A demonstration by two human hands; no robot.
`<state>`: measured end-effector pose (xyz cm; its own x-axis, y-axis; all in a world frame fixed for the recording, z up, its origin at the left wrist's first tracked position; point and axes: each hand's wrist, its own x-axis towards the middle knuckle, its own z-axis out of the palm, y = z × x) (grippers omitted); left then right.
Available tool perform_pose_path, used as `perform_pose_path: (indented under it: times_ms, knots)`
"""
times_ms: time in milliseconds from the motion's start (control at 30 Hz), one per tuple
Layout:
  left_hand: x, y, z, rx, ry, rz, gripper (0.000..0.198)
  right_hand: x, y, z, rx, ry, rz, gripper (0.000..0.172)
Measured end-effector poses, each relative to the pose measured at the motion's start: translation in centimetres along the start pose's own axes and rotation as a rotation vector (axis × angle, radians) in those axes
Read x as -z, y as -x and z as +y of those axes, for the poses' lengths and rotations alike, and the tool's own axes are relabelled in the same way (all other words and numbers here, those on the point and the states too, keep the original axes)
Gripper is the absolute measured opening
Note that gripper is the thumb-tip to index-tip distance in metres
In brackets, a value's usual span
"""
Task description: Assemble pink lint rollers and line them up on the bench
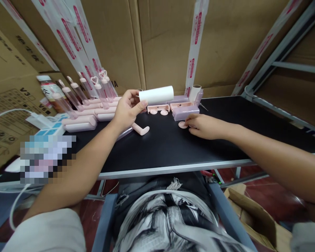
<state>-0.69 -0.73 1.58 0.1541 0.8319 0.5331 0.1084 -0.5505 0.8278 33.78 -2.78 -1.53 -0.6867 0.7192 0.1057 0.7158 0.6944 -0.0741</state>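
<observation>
My left hand [128,108] is closed on the left end of a white roll [157,94], holding it above the table. My right hand [206,126] has its fingertips pinched at the edge of a small pink disc [183,125] on the black tabletop. Just behind that disc lies a translucent purple cover [186,112]. Two more pink discs [164,112] rest in front of an open pink case part [159,107], with another pink case part [181,105] beside it. A pink bent handle [141,129] lies near my left wrist, partly over a clear purple piece.
Several pink lint rollers [81,122] with clear tubes stand at the left. Behind them is a drink bottle [51,91]; a power strip [51,129] lies in front. Another white roll [195,91] stands at the back. Cardboard [162,45] walls the table; a metal rack [283,66] rises at right.
</observation>
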Motion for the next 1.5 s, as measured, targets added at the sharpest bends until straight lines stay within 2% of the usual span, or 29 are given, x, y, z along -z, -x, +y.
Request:
perform_pose_path:
  times_ms: [100,233,300,367,433,533,600,700,767,833,900,967,1100,1200,1267,1300,1333,1367,1400,1433,1500]
  knots:
    - [0.0,0.1,0.1,0.011,-0.006,-0.013,0.077,0.6,0.3,0.0,0.016,-0.050,0.057,0.031]
    - [-0.4,0.3,0.0,-0.031,-0.033,-0.042,0.074,3.7,1.4,0.0,-0.052,-0.177,0.356,0.036]
    - [-0.9,0.7,0.2,-0.055,-0.096,-0.087,0.069,5.4,1.4,-0.7,-0.065,-0.249,0.430,0.040]
    - [-1.6,1.3,0.8,-0.076,-0.192,-0.155,0.063,6.4,0.9,-2.2,0.010,-0.315,0.406,0.055]
    - [-2.4,2.1,1.5,-0.109,-0.285,-0.222,0.057,6.4,0.0,-4.1,0.098,-0.324,0.332,0.070]
    - [-3.4,3.2,2.4,-0.198,-0.363,-0.282,0.055,5.7,-1.2,-6.4,0.122,-0.238,0.286,0.063]
    - [-3.7,3.6,2.7,-0.252,-0.374,-0.305,0.064,5.5,-1.3,-6.4,0.090,-0.210,0.343,0.056]
    - [-3.1,3.6,3.1,-0.310,-0.413,-0.300,0.066,6.0,-0.3,-3.3,-0.076,-0.276,0.573,0.050]
    - [-2.4,3.3,3.4,-0.322,-0.464,-0.258,0.051,6.1,0.5,0.4,-0.306,-0.345,0.747,0.054]
    - [-1.6,2.8,3.6,-0.289,-0.482,-0.182,0.040,5.4,1.1,4.4,-0.487,-0.362,0.813,0.054]
    - [-0.9,2.3,3.6,-0.234,-0.462,-0.092,0.040,3.8,1.3,7.7,-0.601,-0.419,0.791,0.054]
    - [-0.2,1.8,3.6,-0.184,-0.476,-0.045,0.039,1.6,1.2,9.8,-0.664,-0.473,0.744,0.055]
    - [1.7,1.1,3.7,-0.038,-0.699,-0.127,0.032,-2.2,0.5,10.8,-0.698,-0.492,0.628,0.054]
    - [3.2,0.9,4.2,0.130,-0.911,-0.308,0.031,-2.4,0.7,10.2,-0.697,-0.482,0.631,0.063]
    - [3.8,0.9,4.5,0.251,-1.025,-0.466,0.032,-1.3,1.2,9.1,-0.673,-0.439,0.746,0.068]
    - [4.0,1.0,4.6,0.309,-1.066,-0.530,0.033,-0.5,1.6,8.3,-0.644,-0.382,0.822,0.065]
    - [4.1,1.0,4.7,0.362,-1.093,-0.577,0.035,0.2,2.0,7.3,-0.590,-0.289,0.899,0.056]
    - [4.2,1.1,4.7,0.402,-1.114,-0.604,0.036,0.8,2.3,6.2,-0.505,-0.189,0.920,0.042]
    - [4.3,1.1,4.6,0.421,-1.128,-0.618,0.036,1.3,2.6,4.9,-0.399,-0.119,0.892,0.026]
    - [4.4,1.0,4.4,0.421,-1.141,-0.624,0.036,1.4,2.7,3.7,-0.275,-0.102,0.792,0.020]
    - [4.7,0.9,3.9,0.396,-1.166,-0.624,0.032,0.9,2.7,1.4,-0.047,-0.132,0.511,0.026]
